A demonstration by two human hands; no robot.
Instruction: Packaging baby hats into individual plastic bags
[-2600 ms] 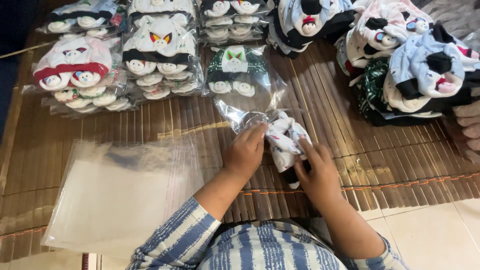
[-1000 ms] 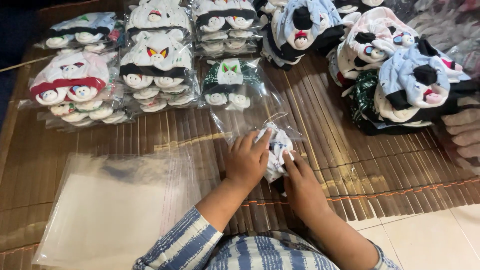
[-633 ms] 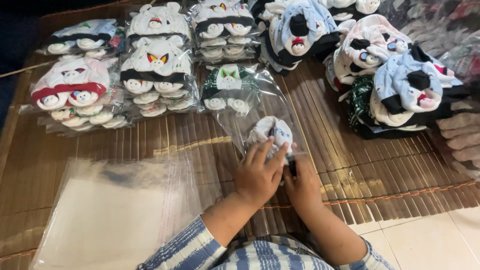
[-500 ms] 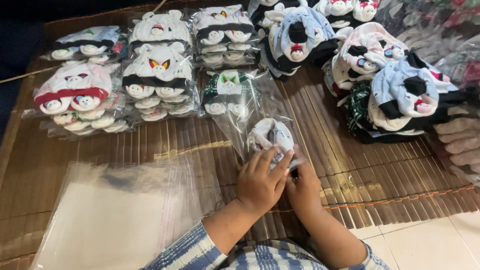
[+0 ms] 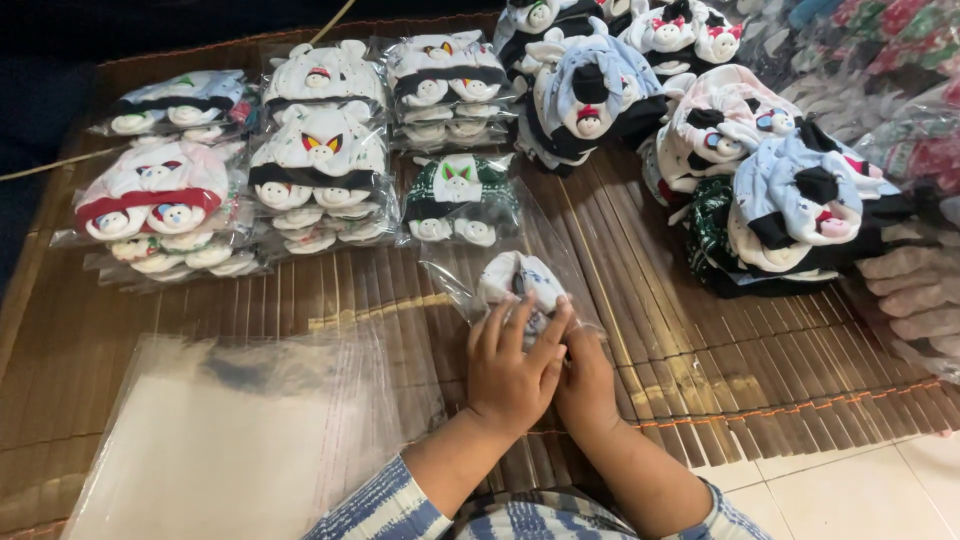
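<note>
Both hands are bare: no gloves, no rings, no watch or band at either wrist. The left hand (image 5: pixel 513 372) shows short, rounded fingers with plain, unpainted nails. The right hand (image 5: pixel 588 385) is small too, and it is mostly hidden behind the left one. The forearms are uncovered from the wrists up. Then come the sleeves: the left sleeve (image 5: pixel 385 510) is a soft fabric in blue and white, with uneven horizontal stripes and a tie-dye blur at their edges. The right sleeve (image 5: pixel 735 520) carries the same blue-and-white pattern, though only a sliver of it shows. Between the two arms, the front of the striped top (image 5: pixel 540 520) shows, matching the sleeves.
</note>
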